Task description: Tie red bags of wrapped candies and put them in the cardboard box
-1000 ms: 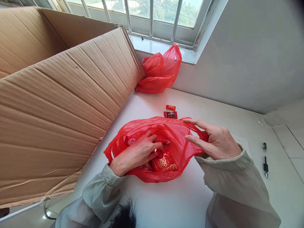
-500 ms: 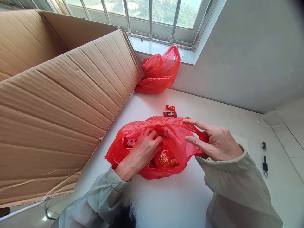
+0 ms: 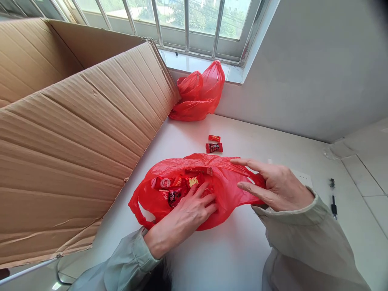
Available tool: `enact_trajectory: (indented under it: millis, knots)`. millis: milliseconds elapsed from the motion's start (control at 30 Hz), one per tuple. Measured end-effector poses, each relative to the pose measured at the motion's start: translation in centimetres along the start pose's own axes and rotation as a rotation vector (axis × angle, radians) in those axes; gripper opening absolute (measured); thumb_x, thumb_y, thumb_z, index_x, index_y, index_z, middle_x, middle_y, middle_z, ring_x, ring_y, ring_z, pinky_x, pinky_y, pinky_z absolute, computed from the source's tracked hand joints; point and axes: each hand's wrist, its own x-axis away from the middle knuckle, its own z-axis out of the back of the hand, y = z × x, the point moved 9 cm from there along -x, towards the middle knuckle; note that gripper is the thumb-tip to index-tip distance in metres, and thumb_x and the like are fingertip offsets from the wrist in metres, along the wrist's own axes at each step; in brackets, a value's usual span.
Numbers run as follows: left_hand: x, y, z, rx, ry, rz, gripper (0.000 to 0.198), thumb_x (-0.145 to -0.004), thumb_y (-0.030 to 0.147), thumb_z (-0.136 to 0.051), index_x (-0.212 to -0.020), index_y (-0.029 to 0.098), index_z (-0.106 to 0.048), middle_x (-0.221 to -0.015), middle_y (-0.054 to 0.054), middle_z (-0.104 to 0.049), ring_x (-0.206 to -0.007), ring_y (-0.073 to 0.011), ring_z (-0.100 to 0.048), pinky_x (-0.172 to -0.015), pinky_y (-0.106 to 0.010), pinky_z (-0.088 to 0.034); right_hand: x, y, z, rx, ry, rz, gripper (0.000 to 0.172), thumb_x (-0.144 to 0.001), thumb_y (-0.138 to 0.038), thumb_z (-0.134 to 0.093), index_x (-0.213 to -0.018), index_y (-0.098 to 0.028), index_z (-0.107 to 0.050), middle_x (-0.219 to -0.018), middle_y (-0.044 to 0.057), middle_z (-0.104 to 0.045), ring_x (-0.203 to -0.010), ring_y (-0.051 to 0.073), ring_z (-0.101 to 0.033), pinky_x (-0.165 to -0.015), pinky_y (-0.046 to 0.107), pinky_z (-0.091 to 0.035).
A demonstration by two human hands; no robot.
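Note:
A red plastic bag [image 3: 226,178] lies with its mouth spread on the white table, several wrapped candies [image 3: 175,193] inside it. My left hand [image 3: 192,208] reaches into the bag, fingers a little apart and bent down over the contents at its right part. Whatever lies beneath those fingertips is hidden. At the bag's right side, my right hand [image 3: 277,184] holds the handle in its curled lower fingers, while its thumb and forefinger stretch out along the mouth. Just beyond the bag lie two candies, a small red one [image 3: 214,138] and a dark red one [image 3: 214,147].
A large open cardboard box [image 3: 91,121] takes up the left side. Another red plastic bag [image 3: 197,95] sits crumpled by the window sill [image 3: 194,62]. A black pen [image 3: 334,207] lies at the right, near its cap [image 3: 332,183].
My left hand has shifted right and nearer inside the bag, uncovering candies on the left and covering the round red package. My right hand keeps its hold. The view has shifted slightly.

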Motion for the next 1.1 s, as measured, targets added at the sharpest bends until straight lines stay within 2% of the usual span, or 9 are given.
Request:
enact_trajectory:
  millis: [67,167,400,533,700,833,933,1000,1100]
  knots:
    - [1.0,-0.2,-0.2,-0.035,-0.053,0.032,0.036,-0.09,0.006,-0.045,-0.121,0.022,-0.055,-0.132,-0.004,-0.057,-0.135,-0.0235,-0.039,-0.11,-0.042,-0.036,0.3,-0.1,0.0,0.003,-0.013,0.019,0.038,-0.088,-0.027,-0.051,-0.124,-0.018,-0.061,-0.07,0.001,-0.066,-0.075,0.019,-0.067,-0.066,0.031,-0.051]
    - [3.0,-0.9,-1.2,-0.133,-0.07,0.109,0.059,-0.089,0.004,-0.043,-0.145,0.02,-0.033,-0.153,-0.006,-0.035,-0.143,-0.0251,-0.026,-0.111,-0.041,-0.034,0.6,-0.1,0.0,0.014,-0.027,0.032,0.039,-0.088,-0.028,-0.052,-0.124,-0.017,-0.061,-0.061,-0.001,-0.063,-0.073,0.02,-0.067,-0.066,0.031,-0.052]
    - [6.0,-1.4,-5.4,-0.269,-0.169,0.212,0.071,-0.081,-0.001,-0.034,-0.149,0.018,-0.025,-0.156,-0.005,-0.026,-0.144,-0.0299,-0.023,-0.109,-0.05,-0.035,0.7,-0.2,-0.1,0.04,-0.043,0.052,0.04,-0.089,-0.032,-0.051,-0.124,-0.017,-0.062,-0.049,-0.003,-0.053,-0.066,0.021,-0.066,-0.061,0.03,-0.051]
    - [6.3,-0.8,-4.7,-0.337,-0.122,0.291,0.077,-0.08,-0.004,-0.03,-0.151,0.02,-0.014,-0.159,-0.001,-0.013,-0.147,-0.0255,-0.012,-0.113,-0.049,-0.031,0.8,-0.3,-0.5,0.055,-0.07,0.077,0.039,-0.09,-0.029,-0.049,-0.125,-0.017,-0.061,-0.051,-0.002,-0.056,-0.066,0.021,-0.067,-0.061,0.031,-0.052]
    - [6.6,0.3,-3.7,-0.301,-0.091,0.273,0.073,-0.084,0.004,-0.032,-0.152,0.017,-0.01,-0.161,-0.003,-0.007,-0.148,-0.0241,-0.003,-0.115,-0.046,-0.029,1.0,-0.5,-0.4,0.054,-0.052,0.106,0.035,-0.09,-0.025,-0.049,-0.123,-0.017,-0.062,-0.081,0.004,-0.072,-0.084,0.021,-0.07,-0.065,0.031,-0.055]
    - [6.2,-0.1,-3.1,-0.281,-0.102,0.251,0.072,-0.083,0.001,-0.036,-0.151,0.018,-0.017,-0.159,-0.008,-0.017,-0.146,-0.0286,-0.013,-0.112,-0.049,-0.032,1.1,-0.2,-0.5,0.035,-0.051,0.101,0.036,-0.092,-0.028,-0.047,-0.124,-0.018,-0.061,-0.1,0.005,-0.073,-0.092,0.021,-0.07,-0.07,0.03,-0.056]
    - [6.1,-0.2,-1.1,-0.259,-0.027,0.189,0.06,-0.088,0.004,-0.038,-0.145,0.019,-0.034,-0.151,-0.012,-0.038,-0.139,-0.0302,-0.034,-0.104,-0.047,-0.042,1.2,0.0,-0.4,0.046,-0.04,0.118,0.036,-0.092,-0.03,-0.046,-0.123,-0.021,-0.061,-0.106,0.005,-0.072,-0.085,0.02,-0.071,-0.067,0.029,-0.057]
    - [6.8,-0.4,0.6,-0.251,0.059,0.181,0.048,-0.092,0.006,-0.036,-0.136,0.017,-0.047,-0.136,-0.013,-0.055,-0.125,-0.0267,-0.052,-0.098,-0.044,-0.047,1.3,0.0,-0.4,0.051,-0.026,0.133,0.035,-0.092,-0.03,-0.046,-0.122,-0.022,-0.062,-0.109,0.005,-0.072,-0.083,0.019,-0.071,-0.066,0.028,-0.057]
    - [8.4,-0.7,1.3,-0.224,0.103,0.164,0.031,-0.095,0.03,-0.047,-0.119,0.016,-0.06,-0.108,-0.011,-0.069,-0.101,-0.0279,-0.063,-0.085,-0.045,-0.054,1.3,0.2,-0.4,0.047,-0.021,0.132,0.035,-0.092,-0.029,-0.047,-0.122,-0.023,-0.062,-0.106,0.005,-0.073,-0.086,0.019,-0.071,-0.069,0.028,-0.057]
